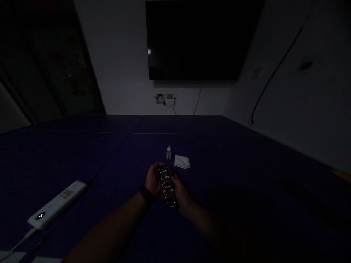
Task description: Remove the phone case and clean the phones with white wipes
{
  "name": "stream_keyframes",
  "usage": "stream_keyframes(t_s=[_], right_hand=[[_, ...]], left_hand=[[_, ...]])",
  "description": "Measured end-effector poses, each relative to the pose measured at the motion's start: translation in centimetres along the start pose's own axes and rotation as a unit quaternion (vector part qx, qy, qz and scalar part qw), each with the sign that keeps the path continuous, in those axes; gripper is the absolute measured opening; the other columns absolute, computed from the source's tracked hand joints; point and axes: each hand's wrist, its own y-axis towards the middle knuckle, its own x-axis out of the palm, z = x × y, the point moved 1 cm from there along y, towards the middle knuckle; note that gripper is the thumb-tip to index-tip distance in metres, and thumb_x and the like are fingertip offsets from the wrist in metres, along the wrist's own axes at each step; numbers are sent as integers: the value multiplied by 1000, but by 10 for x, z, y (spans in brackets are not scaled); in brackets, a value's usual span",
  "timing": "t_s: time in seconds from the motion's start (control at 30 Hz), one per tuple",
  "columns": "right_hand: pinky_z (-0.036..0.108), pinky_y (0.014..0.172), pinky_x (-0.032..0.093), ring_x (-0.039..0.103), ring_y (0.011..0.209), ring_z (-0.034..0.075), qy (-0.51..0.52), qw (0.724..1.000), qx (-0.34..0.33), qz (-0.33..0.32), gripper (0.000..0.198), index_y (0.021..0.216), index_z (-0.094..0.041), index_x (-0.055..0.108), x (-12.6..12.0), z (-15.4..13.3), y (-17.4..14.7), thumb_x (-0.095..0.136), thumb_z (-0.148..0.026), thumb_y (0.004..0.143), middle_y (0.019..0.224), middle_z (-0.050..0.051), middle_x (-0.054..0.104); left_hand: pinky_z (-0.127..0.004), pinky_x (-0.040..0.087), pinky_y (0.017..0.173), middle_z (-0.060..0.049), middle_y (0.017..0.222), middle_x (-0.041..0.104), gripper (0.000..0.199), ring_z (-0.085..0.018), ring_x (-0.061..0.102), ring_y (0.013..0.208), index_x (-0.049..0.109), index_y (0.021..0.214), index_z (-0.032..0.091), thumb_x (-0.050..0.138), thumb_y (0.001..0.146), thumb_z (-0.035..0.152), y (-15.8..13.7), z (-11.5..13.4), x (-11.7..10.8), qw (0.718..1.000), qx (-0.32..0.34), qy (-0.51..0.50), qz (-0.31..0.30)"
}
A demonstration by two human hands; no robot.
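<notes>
A smartphone (pixel 167 188) with its screen lit is held upright between both hands, low in the middle of the head view. My left hand (pixel 152 179), with a dark band on the wrist, wraps round its left side and top edge. My right hand (pixel 181 193) grips the right side, the thumb along the edge. Just beyond the phone stands a small clear dropper bottle (pixel 169 153) with a white cap. Beside it to the right lie folded white wipes or tissues (pixel 182 162). The backs of the phone and the finger undersides are hidden.
The room is dark. A white power strip or power bank (pixel 58 205) with a cable lies at left on the dark blue surface (pixel 115 215). A large screen (pixel 200 40) hangs on the far wall above sockets (pixel 166 96). A black cable (pixel 276 69) runs down the right wall.
</notes>
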Motion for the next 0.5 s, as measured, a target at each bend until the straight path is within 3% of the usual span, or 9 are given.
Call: stream_keyframes(t_s=[0.5], right_hand=[[30, 58, 49, 64, 67, 18, -33, 999, -35, -14, 32, 109, -27, 55, -5, 3, 3, 56, -50, 86, 83, -1, 68]], left_hand=[[-28, 48, 59, -1, 69, 64, 28, -16, 60, 58, 65, 79, 17, 65, 76, 44, -2, 2, 4, 1000, 13, 21, 3]])
